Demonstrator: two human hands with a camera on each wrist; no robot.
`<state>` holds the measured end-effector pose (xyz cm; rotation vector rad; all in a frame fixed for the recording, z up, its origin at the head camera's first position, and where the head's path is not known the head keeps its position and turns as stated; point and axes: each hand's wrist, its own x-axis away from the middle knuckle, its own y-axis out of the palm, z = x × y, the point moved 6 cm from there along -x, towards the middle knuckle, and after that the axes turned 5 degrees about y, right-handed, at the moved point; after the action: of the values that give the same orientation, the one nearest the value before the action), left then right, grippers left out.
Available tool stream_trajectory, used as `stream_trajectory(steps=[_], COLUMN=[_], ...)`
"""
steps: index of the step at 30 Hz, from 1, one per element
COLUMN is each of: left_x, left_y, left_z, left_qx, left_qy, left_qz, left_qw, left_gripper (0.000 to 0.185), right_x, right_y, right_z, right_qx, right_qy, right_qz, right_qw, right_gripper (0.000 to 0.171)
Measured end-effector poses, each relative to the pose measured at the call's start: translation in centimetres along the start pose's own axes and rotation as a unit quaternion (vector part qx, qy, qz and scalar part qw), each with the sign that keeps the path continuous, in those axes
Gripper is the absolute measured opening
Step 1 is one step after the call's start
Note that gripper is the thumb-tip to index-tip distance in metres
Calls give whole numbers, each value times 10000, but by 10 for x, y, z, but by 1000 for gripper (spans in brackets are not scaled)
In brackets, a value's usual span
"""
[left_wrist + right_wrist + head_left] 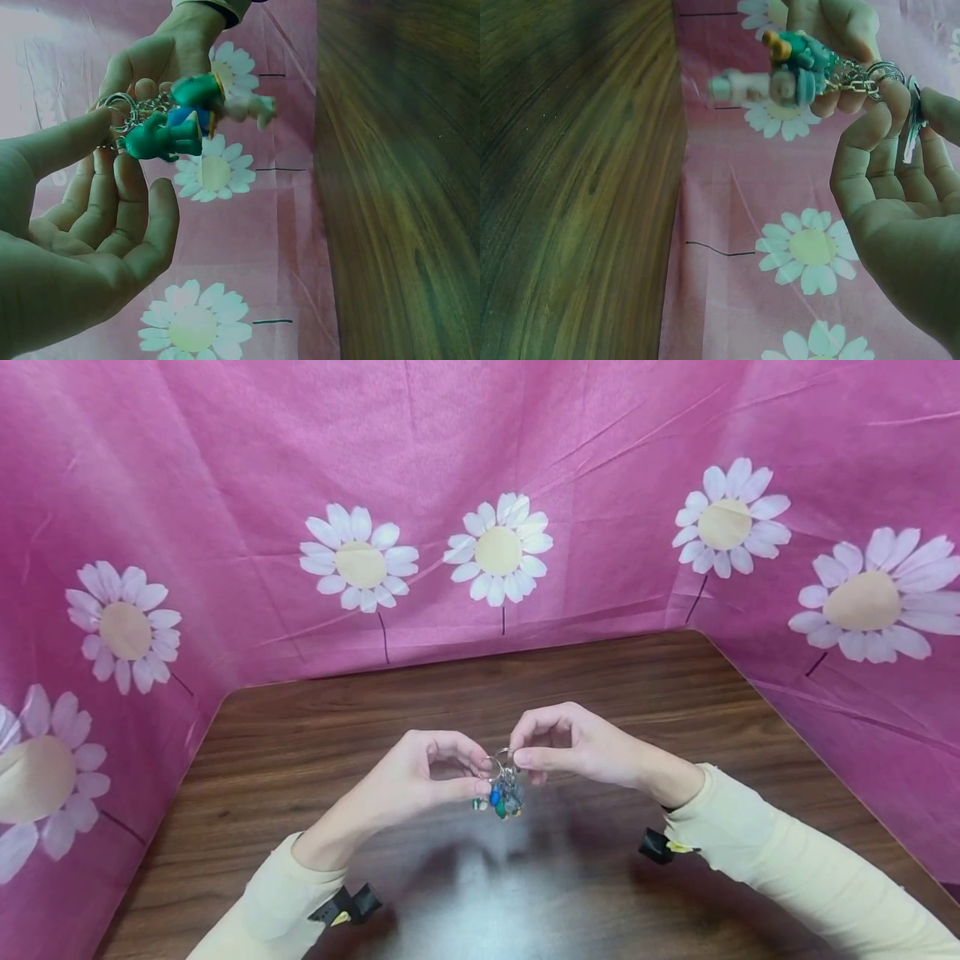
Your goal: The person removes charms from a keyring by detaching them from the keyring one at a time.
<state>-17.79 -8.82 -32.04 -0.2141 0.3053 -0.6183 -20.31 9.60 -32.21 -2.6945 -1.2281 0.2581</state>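
Pink cloth with white daisies [498,550] stands all around the dark wood counter [315,735]; it hides the rest of the room, so only the hands and their little bundle show.

Both hands hang just above the counter, near its middle, with cream sleeves [787,852] behind them; between them is a bunch of key rings [501,781]. The left hand [420,777] pinches a silver ring [489,767] with thumb and first finger, and its other fingers [131,217] curl loosely and hold nothing. The right hand [573,745] pinches the next ring the same way, right beside it – the two hands almost touch there.

Held up like this, the small charms [176,124] dangle freely under the rings on short chains; they are green and blue, with one pale one, and look like tiny toy figures – that is my guess, since they are blurry.

A black strap [352,906] sits at each wrist.

I cannot see any words or labels.
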Motion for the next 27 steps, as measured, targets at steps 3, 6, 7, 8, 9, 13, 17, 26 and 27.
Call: stream_trajectory(steps=[3,6,7,8,9,13,17,26,27], left_x=[0,0,1,1,1,1,1,1,1], left_y=[0,0,0,0,0,-3,-5,-5,-4], left_z=[-1,-1,0,0,0,1,2,6,6], left_qx=[106,161,176,184,195,-19,-349,-285,-318], left_qy=[-46,-116,-143,-170,-198,-211,-10,430,475], left_qz=[6,23,41,70,100,286,470,734,741], left_qw=[9999,9998,9997,9997,9996,9994,9983,9960,9956], left_gripper=[16,17,18,19,20,22,23,18,17], right_x=[-1,-2,-2,-2,-2,-2,-2,-3,-4], right_y=[-1,-1,-1,-1,-1,-2,-2,-1,-1], right_z=[2,3,3,4,4,4,5,5,5], right_qx=[77,53,26,-10,-30,-29,-30,-47,-45], right_qy=[-13,6,14,24,15,-4,28,12,9], right_qz=[18,20,16,12,10,35,57,37,45], right_qw=[10000,10000,10000,10000,10000,10000,10000,10000,10000], right_gripper=[6,6,6,7,7,8,7,6,6])
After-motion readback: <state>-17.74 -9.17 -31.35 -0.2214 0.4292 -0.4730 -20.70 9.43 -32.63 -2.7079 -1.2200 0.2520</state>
